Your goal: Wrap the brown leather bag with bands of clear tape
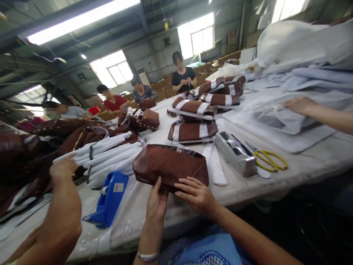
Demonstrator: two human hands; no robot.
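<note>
A folded brown leather bag (168, 163), its dark top edge turned away from me, is between my hands at the near side of the table. My left hand (157, 200) grips its lower edge, thumb up on the front and fingers hidden underneath. My right hand (197, 195) lies along the bag's lower right front, fingers close together and thumb out of sight. Right of the bag are a white strip (217, 167) and a grey tape dispenser (235, 152). To the left stands a blue tape dispenser (111, 198).
Yellow-handled scissors (266, 158) lie beside the grey dispenser. Several wrapped brown bags (193, 130) are stacked behind. White rolls (110, 156) and brown bags (68, 134) fill the left. Co-workers' arms reach in: one hand (63, 167) at the rolls, another (300, 105) on plastic sheets (325, 99).
</note>
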